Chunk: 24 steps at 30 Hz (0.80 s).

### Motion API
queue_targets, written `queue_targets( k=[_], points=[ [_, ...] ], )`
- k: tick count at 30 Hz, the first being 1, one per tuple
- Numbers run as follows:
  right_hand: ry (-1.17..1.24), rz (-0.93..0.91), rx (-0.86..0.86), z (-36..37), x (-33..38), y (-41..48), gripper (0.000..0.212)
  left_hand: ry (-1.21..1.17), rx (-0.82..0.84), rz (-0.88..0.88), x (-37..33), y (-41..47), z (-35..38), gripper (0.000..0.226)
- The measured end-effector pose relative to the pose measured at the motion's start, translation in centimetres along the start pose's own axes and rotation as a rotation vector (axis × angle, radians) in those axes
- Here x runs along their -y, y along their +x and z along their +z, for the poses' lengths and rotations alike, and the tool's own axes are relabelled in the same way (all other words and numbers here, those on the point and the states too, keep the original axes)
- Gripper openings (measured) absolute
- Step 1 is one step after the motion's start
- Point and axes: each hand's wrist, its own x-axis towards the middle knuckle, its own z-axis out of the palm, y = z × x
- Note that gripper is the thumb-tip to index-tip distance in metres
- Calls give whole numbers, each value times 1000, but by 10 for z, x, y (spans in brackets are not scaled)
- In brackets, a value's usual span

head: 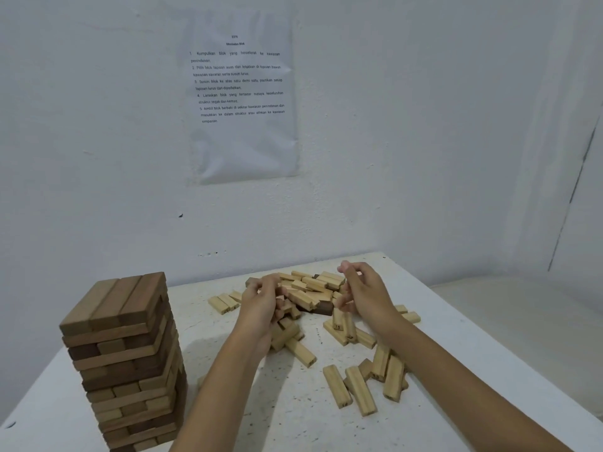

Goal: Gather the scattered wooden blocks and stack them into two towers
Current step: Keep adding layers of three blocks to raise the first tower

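Wooden blocks [313, 288] heaped near table [293, 419] far edge; one tower [124, 360] stands at left edge.
Left hand [261, 308] curls round blocks at the heap's left side. Right hand [365, 291] hovers over heap's right side, fingers curled (blurred; grasp cannot be told). Loose blocks [359, 389] lie nearer the front edge.

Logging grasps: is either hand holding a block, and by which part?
The left hand curls its fingers round light blocks at the near-left edge of the pile; the exact hold is hidden. The right hand is motion-blurred above the pile: cannot tell.
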Motion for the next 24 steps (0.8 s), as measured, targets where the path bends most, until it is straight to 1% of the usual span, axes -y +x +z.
queue_targets(
  k=[2, 3, 4, 6, 7, 9, 11, 12, 14, 16, 17, 19, 21, 24],
  points=[
    [-162, -31, -8, 11, -2, 12, 15, -12, -38, -7, 0, 3, -4, 16],
    [-314, -66, -11, 16, -4, 17, 9, -29, -56, -14, -1, 4, -5, 14],
    [-500, -106, -9, 19, -8, 22, 8, -54, -73, -20, -1, 4, -7, 13],
    [-885, -134, 37, 25, -13, 26, 21, -103, -109, -25, -1, 4, -8, 15],
    [-1029, -128, 79, 28, -13, 26, 21, -112, -131, -26, 0, 4, -8, 16],
    [-1174, -114, 160, 31, -15, 25, 23, -119, -176, -37, 3, 4, -7, 16],
    [-1224, -110, 239, 32, -17, 27, 28, -138, -208, -52, 6, 3, -5, 15],
    [-1222, -109, 287, 31, -17, 29, 25, -148, -220, -62, 8, 2, -4, 15],
    [-1167, -56, 388, 29, -12, 32, 9, -157, -237, -76, 9, 0, -2, 17],
    [-1145, -26, 458, 28, -6, 30, 16, -167, -252, -81, 9, 1, -3, 16],
    [-1174, -30, 480, 28, -3, 27, 20, -174, -266, -80, 10, 2, -3, 15],
    [-1225, -62, 482, 30, -2, 24, 26, -186, -313, -82, 9, 3, -4, 15],
    [-1196, -44, 462, 31, -1, 24, 30, -211, -379, -86, 6, 4, -7, 19],
    [-1158, 31, 414, 29, 7, 24, 26, -235, -456, -69, 0, 5, -12, 21]
  ],
)
